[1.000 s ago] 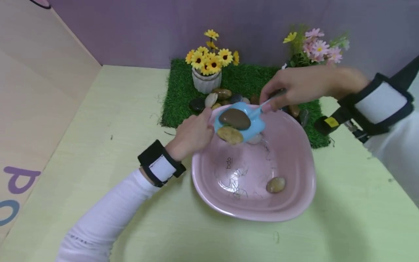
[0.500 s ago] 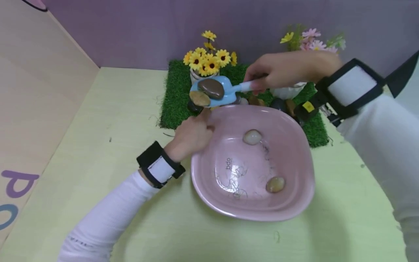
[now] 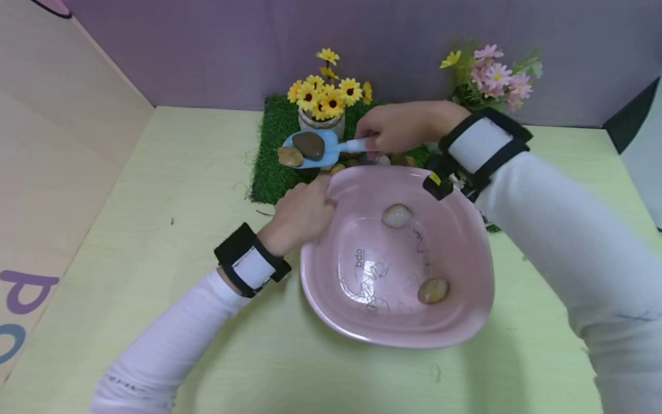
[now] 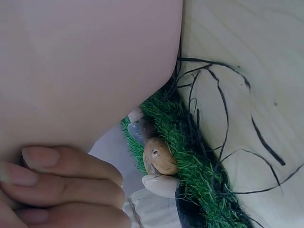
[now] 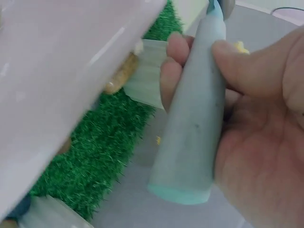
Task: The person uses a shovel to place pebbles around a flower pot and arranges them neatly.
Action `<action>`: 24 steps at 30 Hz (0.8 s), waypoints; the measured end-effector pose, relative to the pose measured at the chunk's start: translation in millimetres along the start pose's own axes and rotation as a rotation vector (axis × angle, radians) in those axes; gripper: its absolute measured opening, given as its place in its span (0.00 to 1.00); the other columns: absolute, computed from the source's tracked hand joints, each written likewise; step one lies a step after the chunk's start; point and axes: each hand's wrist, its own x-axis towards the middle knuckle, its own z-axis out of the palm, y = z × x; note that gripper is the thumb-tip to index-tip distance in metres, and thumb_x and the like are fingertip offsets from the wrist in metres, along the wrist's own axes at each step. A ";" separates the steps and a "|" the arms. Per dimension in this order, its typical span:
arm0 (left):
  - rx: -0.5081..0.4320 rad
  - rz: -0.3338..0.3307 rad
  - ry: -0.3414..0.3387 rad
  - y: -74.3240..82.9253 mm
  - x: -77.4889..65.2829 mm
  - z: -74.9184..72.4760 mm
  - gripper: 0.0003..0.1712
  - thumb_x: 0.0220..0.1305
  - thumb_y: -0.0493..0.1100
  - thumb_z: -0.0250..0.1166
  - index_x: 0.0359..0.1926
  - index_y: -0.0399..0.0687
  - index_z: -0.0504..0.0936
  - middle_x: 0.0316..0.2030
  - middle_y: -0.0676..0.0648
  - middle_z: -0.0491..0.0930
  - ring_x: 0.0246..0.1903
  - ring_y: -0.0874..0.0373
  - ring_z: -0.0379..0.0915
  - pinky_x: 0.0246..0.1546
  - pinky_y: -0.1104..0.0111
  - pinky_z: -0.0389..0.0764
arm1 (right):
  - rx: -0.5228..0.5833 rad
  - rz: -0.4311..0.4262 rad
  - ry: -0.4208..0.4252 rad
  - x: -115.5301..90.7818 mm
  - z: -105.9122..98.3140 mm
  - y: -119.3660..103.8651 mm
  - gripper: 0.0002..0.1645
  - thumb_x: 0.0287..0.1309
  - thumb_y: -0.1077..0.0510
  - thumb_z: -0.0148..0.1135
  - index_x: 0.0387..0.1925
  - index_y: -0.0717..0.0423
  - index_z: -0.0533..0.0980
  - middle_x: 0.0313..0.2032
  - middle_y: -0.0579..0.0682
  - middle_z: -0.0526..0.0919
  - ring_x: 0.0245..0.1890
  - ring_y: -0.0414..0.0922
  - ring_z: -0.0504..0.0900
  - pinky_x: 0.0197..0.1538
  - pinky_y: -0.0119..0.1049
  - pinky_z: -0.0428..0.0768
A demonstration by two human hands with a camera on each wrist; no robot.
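Note:
My right hand (image 3: 395, 127) grips the pale handle of a small blue shovel (image 3: 331, 150) over the grass mat. On its blade lie a dark brown stone (image 3: 309, 145) and a tan stone (image 3: 290, 156), the tan one at the blade's front edge. In the right wrist view the thumb and fingers wrap the shovel handle (image 5: 194, 114). My left hand (image 3: 305, 211) holds the upper left rim of a pink basin (image 3: 398, 339); its curled fingers (image 4: 71, 187) show under the rim in the left wrist view. Inside the basin are a whitish stone (image 3: 397, 216) and a yellowish stone (image 3: 433, 291).
A green grass mat (image 3: 274, 126) lies behind the basin, with several stones along it. On it stands a pot of yellow flowers (image 3: 322, 122). Pink flowers (image 3: 496, 80) rise at the back right, before a purple wall (image 3: 207, 52). Dark strands litter the basin floor.
The right hand has carried the shovel with its two stones from above the basin leftward and back, over the mat by the yellow flowers. The left hand stays on the rim.

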 end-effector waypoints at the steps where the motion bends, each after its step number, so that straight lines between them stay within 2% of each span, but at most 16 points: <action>1: 0.007 -0.005 0.000 -0.3 0.1 -0.1 0.25 0.73 0.44 0.48 0.68 0.46 0.65 0.35 0.40 0.80 0.20 0.53 0.80 0.14 0.67 0.80 | 0.002 0.006 -0.002 3.5 0.7 0.4 0.23 0.75 0.59 0.35 0.62 0.61 0.69 0.54 0.59 0.77 0.44 0.49 0.74 0.48 0.42 0.74; 7: 0.026 0.007 0.010 -2.0 0.8 0.0 0.19 0.73 0.45 0.49 0.61 0.48 0.67 0.34 0.40 0.78 0.23 0.51 0.79 0.17 0.64 0.79 | -0.018 0.051 -0.018 18.6 4.5 4.8 0.24 0.75 0.59 0.35 0.63 0.64 0.69 0.55 0.61 0.78 0.41 0.49 0.73 0.45 0.41 0.72; 11: 0.005 0.009 0.008 -2.4 0.9 -0.2 0.18 0.73 0.45 0.49 0.60 0.48 0.67 0.33 0.41 0.78 0.20 0.52 0.80 0.15 0.65 0.80 | -0.044 0.077 -0.033 23.9 4.4 6.5 0.24 0.74 0.59 0.36 0.62 0.63 0.70 0.54 0.60 0.78 0.40 0.48 0.72 0.44 0.41 0.72; 12: 0.001 0.007 0.008 -2.3 1.0 -0.3 0.18 0.73 0.45 0.49 0.61 0.48 0.67 0.33 0.41 0.78 0.20 0.52 0.80 0.15 0.65 0.80 | -0.043 0.082 -0.038 25.0 4.4 7.0 0.24 0.74 0.59 0.36 0.61 0.63 0.71 0.51 0.59 0.78 0.37 0.48 0.71 0.43 0.40 0.71; 15: 0.004 0.002 0.002 -1.6 0.4 -1.2 0.20 0.73 0.45 0.48 0.62 0.47 0.66 0.33 0.41 0.79 0.20 0.52 0.80 0.14 0.66 0.80 | -0.044 0.095 -0.041 29.2 5.8 8.1 0.21 0.73 0.60 0.37 0.56 0.61 0.74 0.39 0.55 0.77 0.31 0.45 0.69 0.39 0.38 0.69; 18: 0.017 -0.002 -0.001 -1.2 0.4 -0.8 0.21 0.73 0.45 0.48 0.63 0.47 0.65 0.33 0.40 0.79 0.20 0.52 0.80 0.14 0.66 0.79 | -0.041 0.125 -0.046 34.7 9.6 8.7 0.17 0.72 0.61 0.37 0.47 0.58 0.75 0.28 0.49 0.68 0.25 0.43 0.63 0.35 0.37 0.66; 24: 0.036 -0.001 0.005 -1.5 -0.3 -0.5 0.23 0.73 0.46 0.48 0.66 0.47 0.65 0.33 0.40 0.78 0.21 0.52 0.79 0.16 0.65 0.79 | -0.038 0.173 -0.062 44.1 17.7 8.0 0.13 0.71 0.60 0.38 0.33 0.55 0.69 0.24 0.47 0.61 0.24 0.43 0.61 0.33 0.36 0.65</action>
